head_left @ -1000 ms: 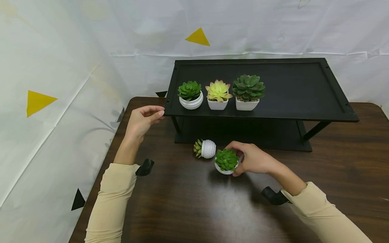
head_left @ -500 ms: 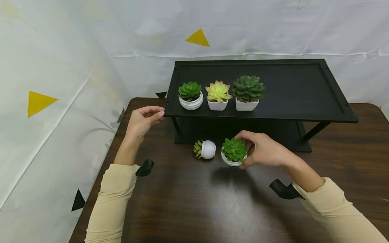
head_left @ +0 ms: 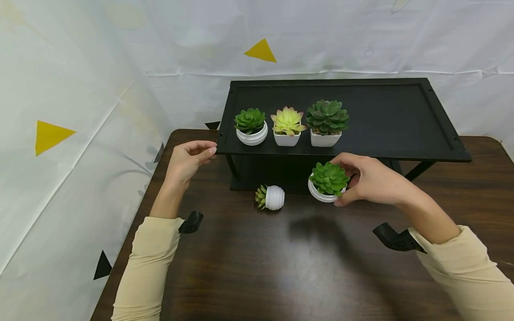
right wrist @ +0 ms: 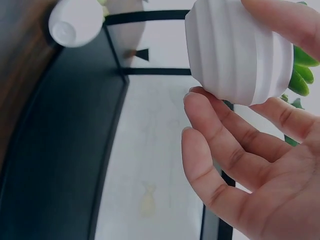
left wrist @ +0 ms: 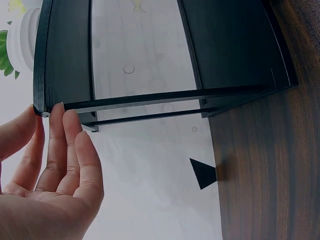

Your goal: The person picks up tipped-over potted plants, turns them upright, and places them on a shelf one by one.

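Observation:
My right hand (head_left: 373, 180) holds a potted succulent (head_left: 329, 179) upright in the air, in front of the rack's top shelf edge; in the right wrist view, thumb and fingers grip its ribbed white pot (right wrist: 235, 55). With thumb and fingertips my left hand (head_left: 188, 160) pinches the front left corner of the black two-tier rack (head_left: 385, 116); the left wrist view shows that hand (left wrist: 60, 180) at the shelf edge (left wrist: 42, 65). A smaller potted succulent (head_left: 275, 198) lies on its side on the table, leaves toward the left.
Along the top shelf's left half stand a round-potted green succulent (head_left: 251, 133), a yellow-green one (head_left: 287, 139) and a dark green one (head_left: 326, 139) in square pots. The brown wooden table (head_left: 249, 267) meets white sheeting (head_left: 180, 98) at the back and left.
My right hand has lifted the potted succulent off the table area beside the fallen one, moving it up, right and toward the shelf. The left hand keeps its place at the corner.

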{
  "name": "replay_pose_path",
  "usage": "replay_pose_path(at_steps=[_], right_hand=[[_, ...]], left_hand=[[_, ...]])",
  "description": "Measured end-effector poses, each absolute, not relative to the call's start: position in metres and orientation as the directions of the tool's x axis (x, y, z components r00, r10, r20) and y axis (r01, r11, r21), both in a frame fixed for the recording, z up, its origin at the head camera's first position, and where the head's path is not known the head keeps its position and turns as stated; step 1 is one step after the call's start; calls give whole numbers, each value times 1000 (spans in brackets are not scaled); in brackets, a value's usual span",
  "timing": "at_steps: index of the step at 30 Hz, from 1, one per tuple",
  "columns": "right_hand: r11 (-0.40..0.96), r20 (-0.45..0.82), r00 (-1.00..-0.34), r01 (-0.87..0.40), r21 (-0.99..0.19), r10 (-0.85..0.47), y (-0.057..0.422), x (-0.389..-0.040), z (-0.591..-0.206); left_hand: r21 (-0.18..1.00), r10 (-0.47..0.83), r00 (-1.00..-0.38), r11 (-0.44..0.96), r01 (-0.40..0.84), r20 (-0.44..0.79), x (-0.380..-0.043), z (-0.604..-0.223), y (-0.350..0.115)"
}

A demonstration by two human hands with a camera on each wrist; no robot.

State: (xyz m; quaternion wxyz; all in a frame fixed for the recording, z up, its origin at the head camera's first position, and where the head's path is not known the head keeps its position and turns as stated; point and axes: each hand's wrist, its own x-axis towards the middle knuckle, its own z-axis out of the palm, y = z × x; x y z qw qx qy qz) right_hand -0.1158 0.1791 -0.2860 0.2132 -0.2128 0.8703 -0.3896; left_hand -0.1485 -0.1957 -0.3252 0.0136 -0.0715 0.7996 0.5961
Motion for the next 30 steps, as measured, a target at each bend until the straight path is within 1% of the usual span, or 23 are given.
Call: replay_pose_path(at_steps=[7,13,18,22,30], right_hand=[[615,-208,-845,-169,-770,-493,192,-121,-273],[633,-191,-860,-181,-752,-472,206,-126,-264],[683,-191,-889,-166,-712,-416,214,-131,-260],[717,-207,-910,-128,-685,-359,218,-135,-258],[754,-218,-916,-123,-646,-337,225,-146,-256]], left_hand=[[950,-92,-990,285,-130,-108,-147,-323,-195],[949,-95,-989,283,-136,-113,-147,-323,-195],[949,-96,-989,285,-133,-110,-147,-323,-195],[950,-100,-989,282,-130,-106,-148,-324,-196],[954,-100,-990,274,-123,-99,-148,-326,-196]])
